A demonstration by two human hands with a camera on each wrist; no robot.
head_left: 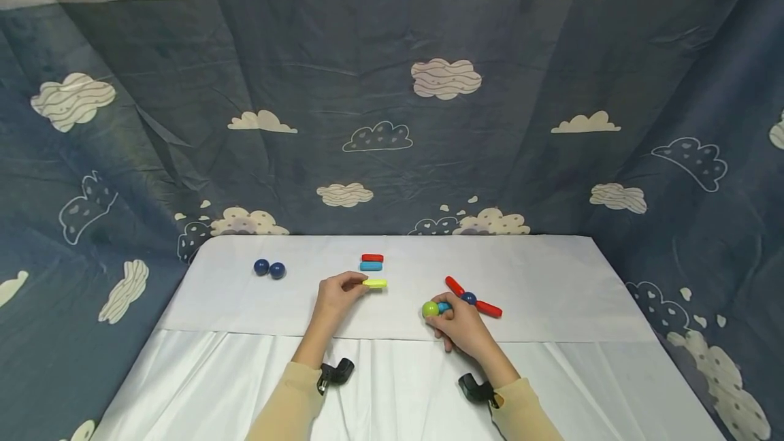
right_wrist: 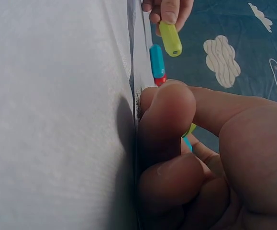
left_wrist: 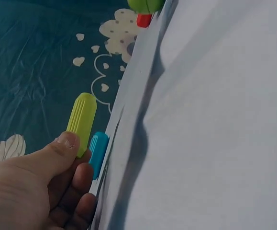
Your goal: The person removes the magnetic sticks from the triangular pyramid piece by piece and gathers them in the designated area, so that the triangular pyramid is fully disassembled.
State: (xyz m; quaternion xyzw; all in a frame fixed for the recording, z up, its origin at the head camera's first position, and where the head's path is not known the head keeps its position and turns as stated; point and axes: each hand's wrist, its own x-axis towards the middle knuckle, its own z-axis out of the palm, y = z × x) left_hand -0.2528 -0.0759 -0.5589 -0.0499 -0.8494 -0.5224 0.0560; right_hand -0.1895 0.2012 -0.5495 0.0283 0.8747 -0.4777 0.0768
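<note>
In the head view my left hand [head_left: 335, 297] pinches a yellow-green ribbed stick [head_left: 377, 284] between thumb and fingers. The left wrist view shows the thumb [left_wrist: 67, 142] on the stick's near end, its far end sticking out. My right hand [head_left: 463, 325] grips a short light-blue stick [head_left: 444, 307] with a lime-green ball [head_left: 431, 309] at its left end. On the right of that hand, a dark-blue ball [head_left: 468, 298] sits between two red sticks [head_left: 489, 309] that form one slanted line. Fingers hide most of the light-blue stick.
Behind the left hand, a red stick [head_left: 372, 258] and a blue stick [head_left: 371, 266] lie side by side. Two dark-blue balls [head_left: 278, 270] rest farther left on the white-covered table [head_left: 245, 312]. A cloud-patterned curtain [head_left: 343, 87] hangs behind and along the sides.
</note>
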